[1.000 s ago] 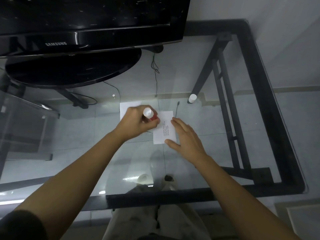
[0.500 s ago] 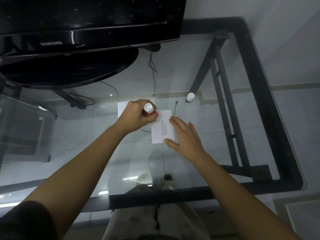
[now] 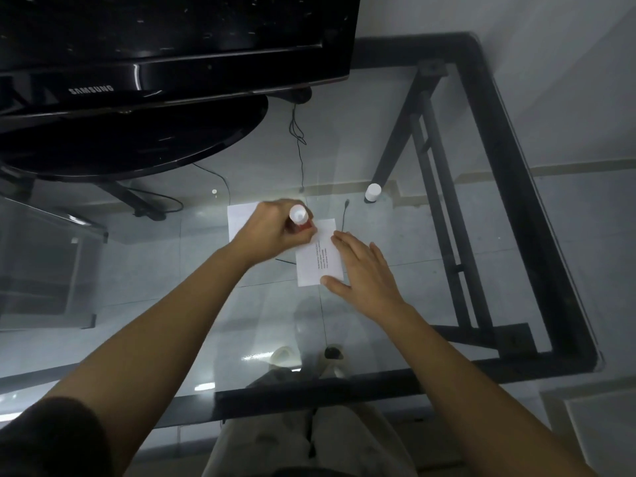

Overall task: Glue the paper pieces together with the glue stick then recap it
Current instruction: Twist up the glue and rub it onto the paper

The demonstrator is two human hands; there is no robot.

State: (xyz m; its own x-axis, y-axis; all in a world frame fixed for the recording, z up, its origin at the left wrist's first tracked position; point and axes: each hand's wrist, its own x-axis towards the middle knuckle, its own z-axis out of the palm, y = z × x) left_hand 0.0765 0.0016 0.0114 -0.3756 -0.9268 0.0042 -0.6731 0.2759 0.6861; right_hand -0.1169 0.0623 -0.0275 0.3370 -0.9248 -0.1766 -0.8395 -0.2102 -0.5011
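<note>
glue stick (image 3: 300, 218), a short red tube with a white end facing the camera, sits upright inside the left hand (image 3: 272, 232), whose fingers are wrapped closed around its barrel; the glue end points down and is hidden by the hand, so contact with the paper cannot be confirmed. just beyond the knuckles lies a printed paper piece (image 3: 318, 258), a small white slip with lines of text, flat on the glass table (image 3: 430, 256). the right hand (image 3: 361, 270) lies open and flat on the slip's far side from the tube, fingers spread and clasping nothing, pinning the slip down. behind the gripping hand a second paper piece (image 3: 241, 218) peeks out, mostly covered. well away from both hands, past the slip's top edge, the white cap (image 3: 373, 192) stands alone on the glass. judging by looks, the tube is light, rigid plastic and smooth, best held around its middle as it is now, with only gentle downward pressure since the glue tip is soft. the paper is thin, limp and likely to slide on the slick glass, so it wants a flat palm hold and lifting by an edge or corner. the cap is small and light, easily pinched by its sides. a black monitor (image 3: 172, 46) stands at the table's far left.
</note>
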